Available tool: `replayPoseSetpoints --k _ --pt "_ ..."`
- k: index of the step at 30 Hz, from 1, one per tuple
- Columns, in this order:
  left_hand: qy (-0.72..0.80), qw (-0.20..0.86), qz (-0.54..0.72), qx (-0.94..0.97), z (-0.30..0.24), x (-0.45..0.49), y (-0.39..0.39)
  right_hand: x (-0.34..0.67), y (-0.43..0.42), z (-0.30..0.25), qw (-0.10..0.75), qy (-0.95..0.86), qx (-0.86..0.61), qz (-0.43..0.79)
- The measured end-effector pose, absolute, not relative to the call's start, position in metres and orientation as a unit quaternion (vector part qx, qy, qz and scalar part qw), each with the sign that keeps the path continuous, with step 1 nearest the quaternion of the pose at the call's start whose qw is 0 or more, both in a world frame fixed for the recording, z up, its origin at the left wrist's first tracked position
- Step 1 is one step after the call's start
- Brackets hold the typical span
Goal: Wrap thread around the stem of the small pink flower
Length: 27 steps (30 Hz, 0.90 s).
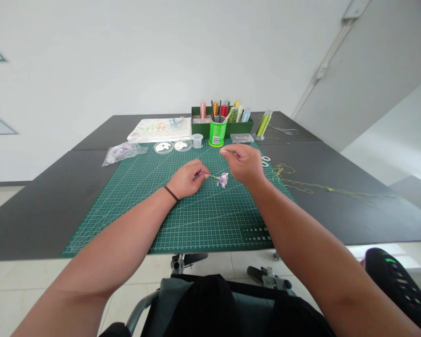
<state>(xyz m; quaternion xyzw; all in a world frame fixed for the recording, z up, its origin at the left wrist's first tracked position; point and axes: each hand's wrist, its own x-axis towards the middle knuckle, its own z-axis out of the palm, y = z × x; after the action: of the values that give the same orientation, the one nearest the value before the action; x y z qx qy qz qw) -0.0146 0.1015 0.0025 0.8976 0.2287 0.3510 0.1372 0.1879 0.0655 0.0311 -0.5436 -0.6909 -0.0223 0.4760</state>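
Note:
My left hand (187,179) rests on the green cutting mat (196,210), fingers pinched on the thin stem of a small purple beaded flower (223,179). The flower head hangs just right of that hand, above the mat. My right hand (243,163) is raised a little beyond the flower, thumb and forefinger pinched together on something too fine to make out, perhaps a thread or wire.
At the mat's far edge stand a green cup of tools (217,132), a green box of bead tubes (221,120), two small dishes (172,146), a white spool (197,140) and a clear bag (122,152). Yellow-green thread (301,185) trails over the dark table to the right.

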Motion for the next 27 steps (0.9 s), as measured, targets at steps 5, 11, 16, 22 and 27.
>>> replayPoseSetpoints --k 5,11,16,22,27 --pt "0.209 0.154 0.348 0.901 0.005 -0.014 0.099 0.191 0.073 0.027 0.487 -0.674 -0.555 -0.001" --pt "0.206 0.175 0.358 0.894 0.006 -0.014 0.097 0.192 0.08 0.021 0.475 -0.657 -0.583 0.046" --pt "0.205 0.182 0.382 0.882 0.006 -0.014 0.096 0.191 0.087 0.012 0.467 -0.649 -0.589 0.114" --pt "0.221 0.177 0.419 0.863 0.009 -0.015 0.094 0.187 0.094 0.002 0.411 -0.667 -0.593 0.185" --pt "0.236 0.176 0.452 0.842 0.009 -0.015 0.093 0.184 0.094 -0.006 0.353 -0.709 -0.58 0.191"
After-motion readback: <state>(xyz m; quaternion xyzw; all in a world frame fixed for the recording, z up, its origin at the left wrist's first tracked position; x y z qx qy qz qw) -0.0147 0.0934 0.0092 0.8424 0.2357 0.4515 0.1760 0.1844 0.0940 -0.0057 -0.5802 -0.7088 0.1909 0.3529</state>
